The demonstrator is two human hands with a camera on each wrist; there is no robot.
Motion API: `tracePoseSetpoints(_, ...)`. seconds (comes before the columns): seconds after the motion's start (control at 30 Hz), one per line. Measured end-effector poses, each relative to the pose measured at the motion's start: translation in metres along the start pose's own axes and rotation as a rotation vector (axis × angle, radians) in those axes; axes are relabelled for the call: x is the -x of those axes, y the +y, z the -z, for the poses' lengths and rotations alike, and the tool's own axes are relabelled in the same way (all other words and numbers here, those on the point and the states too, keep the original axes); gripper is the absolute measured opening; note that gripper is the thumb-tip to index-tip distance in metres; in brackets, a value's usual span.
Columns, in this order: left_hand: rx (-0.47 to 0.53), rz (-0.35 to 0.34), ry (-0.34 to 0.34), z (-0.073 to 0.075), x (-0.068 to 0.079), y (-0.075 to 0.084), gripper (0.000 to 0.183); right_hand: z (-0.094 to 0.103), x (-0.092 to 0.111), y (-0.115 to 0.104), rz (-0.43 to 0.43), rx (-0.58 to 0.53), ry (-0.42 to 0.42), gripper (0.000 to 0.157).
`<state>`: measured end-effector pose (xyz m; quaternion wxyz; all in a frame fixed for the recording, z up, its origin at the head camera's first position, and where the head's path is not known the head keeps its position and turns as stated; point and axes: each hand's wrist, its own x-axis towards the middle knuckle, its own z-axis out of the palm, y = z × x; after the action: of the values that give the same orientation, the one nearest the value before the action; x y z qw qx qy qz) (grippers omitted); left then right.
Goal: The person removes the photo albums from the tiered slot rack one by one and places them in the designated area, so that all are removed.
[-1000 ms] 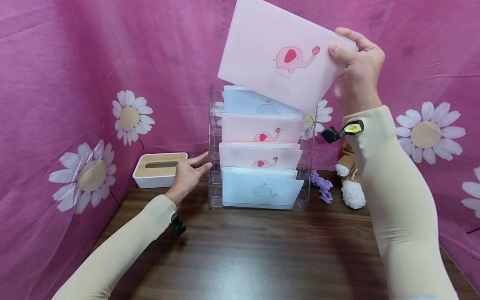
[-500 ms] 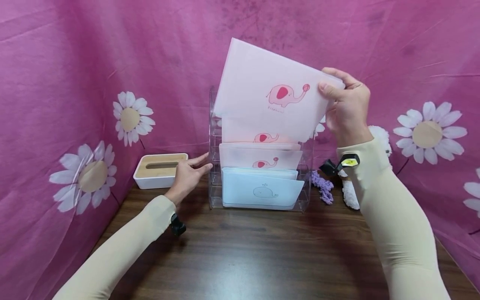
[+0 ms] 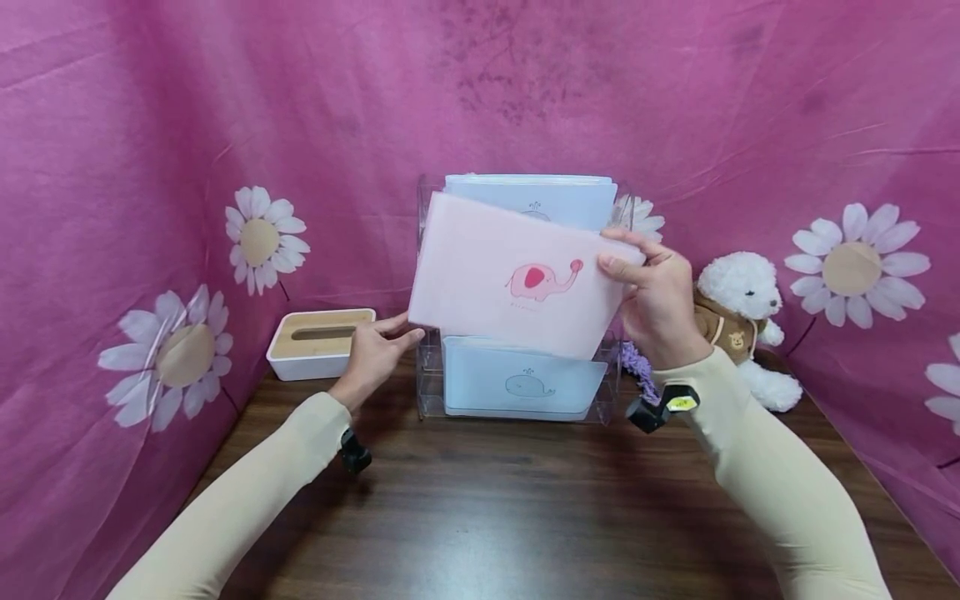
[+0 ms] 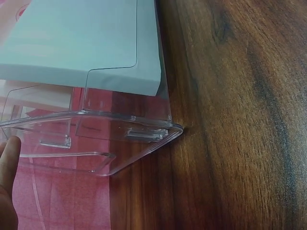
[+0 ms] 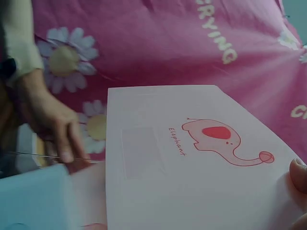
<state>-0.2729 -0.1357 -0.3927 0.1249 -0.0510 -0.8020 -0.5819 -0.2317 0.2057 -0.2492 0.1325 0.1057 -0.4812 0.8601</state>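
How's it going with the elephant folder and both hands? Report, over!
Right fingers pinching pink elephant folder, tilted. Left fingers at clear rack's left side. Rack's middle hidden behind pink folder in head view. Blue whale folder visible below.

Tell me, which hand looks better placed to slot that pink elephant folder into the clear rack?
Probably the right hand: it grips the pink folder by one edge, in front of the clear rack. The left hand is at the rack's side, holding no folder.
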Motion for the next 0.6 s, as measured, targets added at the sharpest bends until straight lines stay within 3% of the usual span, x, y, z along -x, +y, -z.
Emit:
tracePoseSetpoints(0.3,0.069,-0.032,0.003,-0.001,-0.002,-0.002,0.037,0.020,0.033,0.031,-0.146,0.187,-0.045,0.030)
tracePoseSetpoints(0.6,0.051,-0.031,0.012,0.000,-0.002,-0.001,0.037,0.037,0.055,0.062,-0.283,0.253,-0.074,0.033)
